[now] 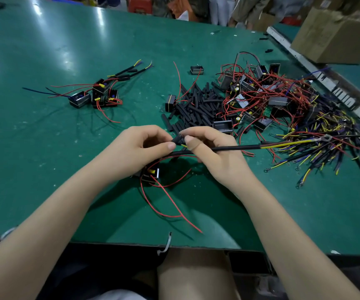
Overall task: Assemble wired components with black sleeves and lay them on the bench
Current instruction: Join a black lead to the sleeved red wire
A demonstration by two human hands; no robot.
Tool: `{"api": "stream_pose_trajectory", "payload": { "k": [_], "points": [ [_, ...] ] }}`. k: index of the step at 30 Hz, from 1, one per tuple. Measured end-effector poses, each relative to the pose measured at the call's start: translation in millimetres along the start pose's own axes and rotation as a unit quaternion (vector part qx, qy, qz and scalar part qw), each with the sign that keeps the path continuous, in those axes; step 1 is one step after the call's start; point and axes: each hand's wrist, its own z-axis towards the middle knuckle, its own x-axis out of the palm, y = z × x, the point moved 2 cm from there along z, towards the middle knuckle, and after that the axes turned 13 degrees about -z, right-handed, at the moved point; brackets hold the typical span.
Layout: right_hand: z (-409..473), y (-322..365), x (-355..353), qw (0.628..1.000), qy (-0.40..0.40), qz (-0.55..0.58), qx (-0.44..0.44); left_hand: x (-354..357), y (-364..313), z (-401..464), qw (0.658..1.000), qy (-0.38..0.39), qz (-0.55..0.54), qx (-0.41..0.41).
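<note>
Sleeve (178,140) sits pinched between our left hand (144,146) and right hand (211,148) above the worktop (45,148); each grip pinches. We judge the yellow wire (183,145) may slip out, misthreading.

We find no text that we can read anywhere in this view. The white metal rail (317,76) along the green bench's far right edge carries dark printed marks, but they are too blurred for us to make out.
</note>
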Motion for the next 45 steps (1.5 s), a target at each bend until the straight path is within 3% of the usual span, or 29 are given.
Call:
{"api": "stream_pose_trajectory", "payload": {
  "k": [8,12,23,29,34,45],
  "points": [
    [0,1,4,0.998,0.011,0.054,0.026,-1,-4,-8,1.000,0.012,-0.025,0.011],
    [0,2,5,0.998,0.013,0.066,0.022,3,-2,-10,0.996,-0.010,-0.081,-0.026],
    [-2,3,5,0.999,-0.002,0.030,0.012,6,0,-18,0.997,-0.040,-0.061,0.001],
    [-3,3,9,1.000,-0.005,-0.017,0.019,7,0,-26,0.989,-0.062,-0.126,-0.053],
    [-4,5,11,0.999,-0.019,-0.043,-0.010,8,0,-30,0.989,-0.084,-0.113,-0.054],
    [-4,10,7,0.997,0.003,0.069,0.028,9,-14,-27,0.995,-0.089,0.035,0.015]
  ]
}}
